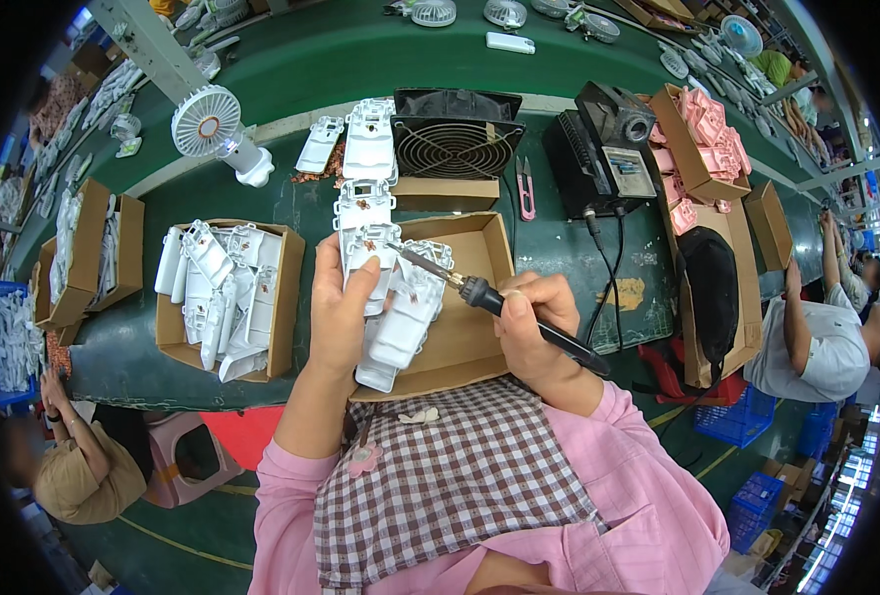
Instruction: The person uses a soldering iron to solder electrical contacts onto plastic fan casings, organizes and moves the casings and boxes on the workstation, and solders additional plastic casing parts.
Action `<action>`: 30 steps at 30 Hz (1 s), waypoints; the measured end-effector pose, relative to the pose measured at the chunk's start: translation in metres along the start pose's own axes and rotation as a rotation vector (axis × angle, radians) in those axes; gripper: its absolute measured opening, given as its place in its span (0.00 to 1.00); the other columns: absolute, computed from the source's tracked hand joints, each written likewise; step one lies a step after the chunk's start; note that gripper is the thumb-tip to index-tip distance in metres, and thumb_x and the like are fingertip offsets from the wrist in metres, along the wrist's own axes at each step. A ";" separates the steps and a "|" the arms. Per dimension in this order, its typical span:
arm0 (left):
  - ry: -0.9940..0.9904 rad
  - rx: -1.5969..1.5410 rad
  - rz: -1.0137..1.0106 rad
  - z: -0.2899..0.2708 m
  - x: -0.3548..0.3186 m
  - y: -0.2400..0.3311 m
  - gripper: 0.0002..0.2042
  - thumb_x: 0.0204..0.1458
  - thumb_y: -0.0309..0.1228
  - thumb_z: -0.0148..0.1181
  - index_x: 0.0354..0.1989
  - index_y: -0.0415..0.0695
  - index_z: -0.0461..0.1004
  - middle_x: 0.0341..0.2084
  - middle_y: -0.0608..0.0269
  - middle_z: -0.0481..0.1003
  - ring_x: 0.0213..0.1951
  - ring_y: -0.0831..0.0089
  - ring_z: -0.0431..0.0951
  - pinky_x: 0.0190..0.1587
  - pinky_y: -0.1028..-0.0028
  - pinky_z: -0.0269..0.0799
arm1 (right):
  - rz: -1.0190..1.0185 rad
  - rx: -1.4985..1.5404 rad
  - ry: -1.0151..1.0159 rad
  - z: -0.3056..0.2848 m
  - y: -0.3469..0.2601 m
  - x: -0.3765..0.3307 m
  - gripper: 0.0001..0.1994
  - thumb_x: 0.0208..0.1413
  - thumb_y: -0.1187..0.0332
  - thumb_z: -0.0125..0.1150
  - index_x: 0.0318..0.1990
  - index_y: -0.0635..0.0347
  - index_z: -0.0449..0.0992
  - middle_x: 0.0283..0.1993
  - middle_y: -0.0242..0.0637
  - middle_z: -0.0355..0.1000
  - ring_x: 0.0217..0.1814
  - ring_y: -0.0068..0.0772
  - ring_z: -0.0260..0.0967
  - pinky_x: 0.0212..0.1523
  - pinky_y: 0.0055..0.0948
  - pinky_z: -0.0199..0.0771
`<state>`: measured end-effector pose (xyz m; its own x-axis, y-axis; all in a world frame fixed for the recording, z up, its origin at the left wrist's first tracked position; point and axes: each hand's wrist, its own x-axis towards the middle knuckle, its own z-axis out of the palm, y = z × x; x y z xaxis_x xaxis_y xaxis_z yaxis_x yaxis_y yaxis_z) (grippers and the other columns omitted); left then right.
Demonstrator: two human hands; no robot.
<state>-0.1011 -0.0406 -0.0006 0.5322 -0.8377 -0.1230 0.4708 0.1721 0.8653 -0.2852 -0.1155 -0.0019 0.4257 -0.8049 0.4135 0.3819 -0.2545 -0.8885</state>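
My right hand [539, 327] is closed round a soldering iron [481, 296] with a dark handle, its metal tip pointing left. My left hand [341, 297] pinches a white plastic casing [370, 236] with a small coppery part in it. The iron's tip is at this casing; whether they touch I cannot tell. More white casings [365, 149] run in a row away from my left hand. Below the iron, other white casings [405, 322] lie piled in a shallow cardboard box [469, 362].
A box of white casings [286, 297] stands at left, near a small white fan [207, 124]. Behind are a black fan unit [455, 149], pink snips [526, 188] and a black soldering station [603, 149]. Pink parts [707, 129] fill a box at right. Co-workers sit on both sides.
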 end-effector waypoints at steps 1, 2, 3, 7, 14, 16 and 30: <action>-0.030 0.068 -0.006 -0.003 0.000 0.000 0.18 0.56 0.27 0.48 0.54 0.39 0.58 0.37 0.57 0.72 0.32 0.77 0.74 0.33 0.77 0.72 | 0.012 -0.030 0.000 0.001 -0.001 0.000 0.06 0.56 0.74 0.55 0.32 0.61 0.63 0.25 0.33 0.66 0.22 0.16 0.57 0.23 0.18 0.58; -0.059 0.136 -0.013 -0.004 0.000 -0.001 0.17 0.56 0.27 0.49 0.54 0.40 0.58 0.35 0.56 0.73 0.28 0.78 0.73 0.27 0.78 0.71 | 0.012 -0.032 -0.001 0.002 -0.002 0.000 0.06 0.56 0.74 0.55 0.32 0.61 0.63 0.25 0.33 0.66 0.22 0.16 0.57 0.23 0.18 0.58; 0.006 0.170 -0.008 -0.002 0.001 -0.003 0.17 0.56 0.27 0.50 0.53 0.40 0.58 0.32 0.56 0.73 0.23 0.81 0.70 0.19 0.81 0.67 | 0.047 -0.049 0.009 0.003 -0.002 0.000 0.07 0.56 0.74 0.56 0.31 0.61 0.64 0.24 0.33 0.66 0.22 0.15 0.57 0.22 0.18 0.58; 0.038 0.216 -0.007 0.001 -0.001 -0.001 0.16 0.56 0.27 0.49 0.52 0.40 0.58 0.32 0.57 0.73 0.23 0.80 0.71 0.19 0.80 0.67 | 0.078 -0.142 -0.009 0.007 -0.003 0.003 0.07 0.55 0.73 0.58 0.30 0.61 0.64 0.22 0.32 0.66 0.20 0.14 0.57 0.19 0.18 0.56; 0.026 0.253 0.004 0.001 -0.002 -0.001 0.13 0.56 0.25 0.48 0.49 0.39 0.61 0.32 0.59 0.73 0.23 0.82 0.70 0.19 0.81 0.66 | 0.084 -0.213 -0.038 0.010 -0.004 0.007 0.08 0.54 0.73 0.59 0.29 0.61 0.65 0.21 0.30 0.66 0.20 0.13 0.57 0.19 0.17 0.56; 0.032 0.263 0.006 0.001 -0.003 0.000 0.13 0.56 0.25 0.48 0.49 0.39 0.61 0.32 0.60 0.73 0.24 0.82 0.70 0.19 0.82 0.66 | 0.091 -0.214 -0.031 0.010 -0.004 0.006 0.08 0.54 0.72 0.59 0.28 0.61 0.65 0.21 0.30 0.66 0.20 0.13 0.57 0.19 0.17 0.57; 0.015 0.262 -0.010 0.000 -0.003 0.000 0.12 0.56 0.25 0.48 0.48 0.39 0.62 0.32 0.59 0.73 0.22 0.82 0.70 0.18 0.82 0.65 | 0.082 -0.206 -0.030 0.009 -0.002 0.006 0.08 0.55 0.72 0.59 0.29 0.61 0.65 0.21 0.31 0.67 0.20 0.13 0.57 0.20 0.17 0.57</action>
<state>-0.1028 -0.0387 -0.0004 0.5400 -0.8304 -0.1375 0.2785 0.0221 0.9602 -0.2763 -0.1146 0.0044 0.4741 -0.8116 0.3415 0.1708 -0.2957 -0.9399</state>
